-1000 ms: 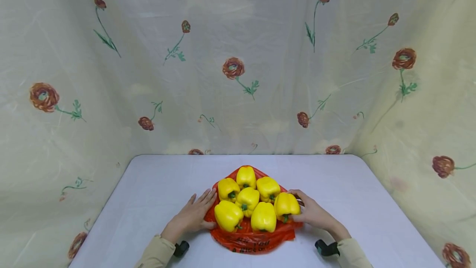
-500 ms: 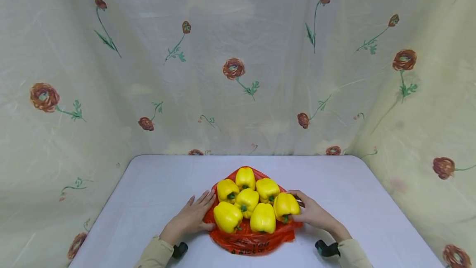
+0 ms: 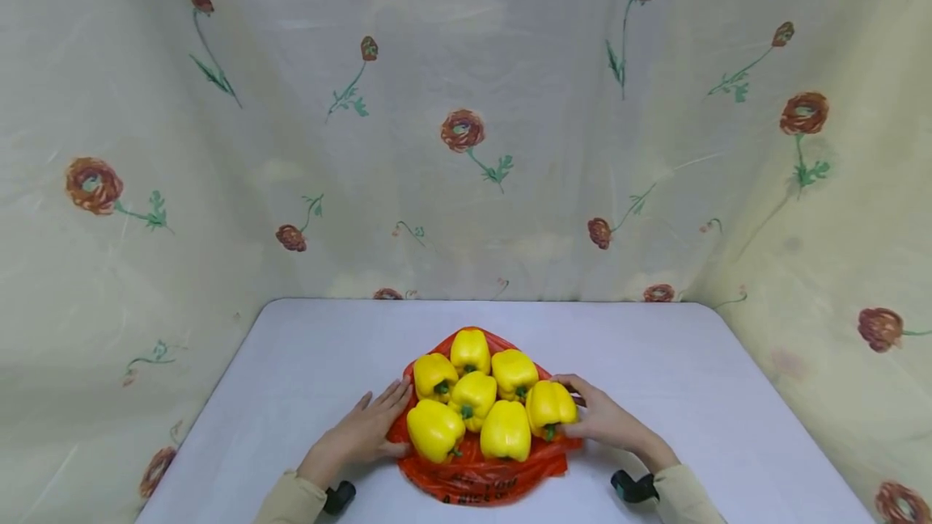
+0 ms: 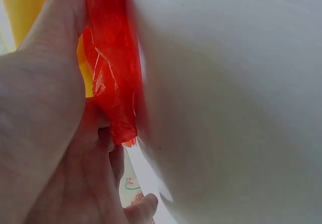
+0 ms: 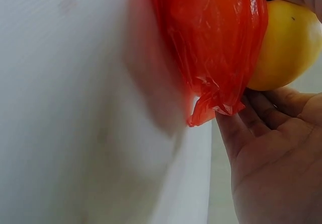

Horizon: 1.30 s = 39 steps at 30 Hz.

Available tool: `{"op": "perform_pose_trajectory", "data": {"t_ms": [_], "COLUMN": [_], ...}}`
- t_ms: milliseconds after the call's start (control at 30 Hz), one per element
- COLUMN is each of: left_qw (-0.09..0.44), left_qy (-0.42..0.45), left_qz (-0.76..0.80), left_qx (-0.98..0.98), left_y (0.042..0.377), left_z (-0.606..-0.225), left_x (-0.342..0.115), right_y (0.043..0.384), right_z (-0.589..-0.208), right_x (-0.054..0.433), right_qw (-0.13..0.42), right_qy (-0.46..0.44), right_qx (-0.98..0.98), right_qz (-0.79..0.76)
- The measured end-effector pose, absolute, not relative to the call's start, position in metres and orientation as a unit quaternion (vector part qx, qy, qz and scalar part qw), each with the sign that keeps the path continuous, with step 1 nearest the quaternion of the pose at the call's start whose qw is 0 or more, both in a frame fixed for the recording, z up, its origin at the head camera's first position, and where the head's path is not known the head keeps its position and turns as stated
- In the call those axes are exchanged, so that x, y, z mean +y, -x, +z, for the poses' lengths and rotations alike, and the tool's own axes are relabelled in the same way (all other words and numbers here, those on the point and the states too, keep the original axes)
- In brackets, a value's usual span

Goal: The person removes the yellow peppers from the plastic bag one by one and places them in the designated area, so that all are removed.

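Several yellow bell peppers (image 3: 473,396) with green stems lie grouped on a crumpled red plastic bag (image 3: 473,482) that has black lettering on its near side. My left hand (image 3: 360,431) lies along the bag's left side, fingers extended and thumb apart. Up close in the left wrist view, thumb and fingers meet the bag's red edge (image 4: 113,58). On the other side, my right hand (image 3: 607,419) curves its thumb and fingers round the rightmost bell pepper (image 3: 551,407). The right wrist view shows that pepper (image 5: 289,45) between thumb and fingers, beside the red film (image 5: 216,38).
The bag sits on a white table (image 3: 328,346) with rounded far corners. A pale curtain (image 3: 466,39) printed with red flowers stands behind it and along both sides. Each wrist carries a small black device (image 3: 633,487) near a beige sleeve (image 3: 684,496).
Both hands, the bag and the peppers have shifted slightly left and nearer together, while the table and curtain appear slightly shifted right. The hold of each hand looks the same.
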<state>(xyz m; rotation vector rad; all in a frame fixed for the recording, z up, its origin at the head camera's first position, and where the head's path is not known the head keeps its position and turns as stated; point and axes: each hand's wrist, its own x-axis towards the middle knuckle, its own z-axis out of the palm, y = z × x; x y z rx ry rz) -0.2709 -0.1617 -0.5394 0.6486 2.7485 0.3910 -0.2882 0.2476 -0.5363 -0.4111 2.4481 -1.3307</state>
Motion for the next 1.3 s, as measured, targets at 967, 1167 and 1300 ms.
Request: {"op": "perform_pose_trajectory", "data": {"t_ms": [967, 1167, 1300], "left_qw": [0.145, 0.150, 0.153], "left_qy": [-0.238, -0.238, -0.240], "left_qz": [0.128, 0.134, 0.140], "left_qx": [0.952, 0.950, 0.948], "left_y": [0.277, 0.276, 0.276], "left_z": [-0.538, -0.539, -0.540], "left_x": [-0.152, -0.152, -0.152], "right_y": [0.284, 0.285, 0.285], "right_z": [-0.528, -0.516, -0.505], "right_x": [0.261, 0.264, 0.265], "right_qw": [0.139, 0.129, 0.113], "right_qy": [0.162, 0.159, 0.148], "right_qx": [0.866, 0.860, 0.865], "right_qz": [-0.453, -0.468, -0.465]}}
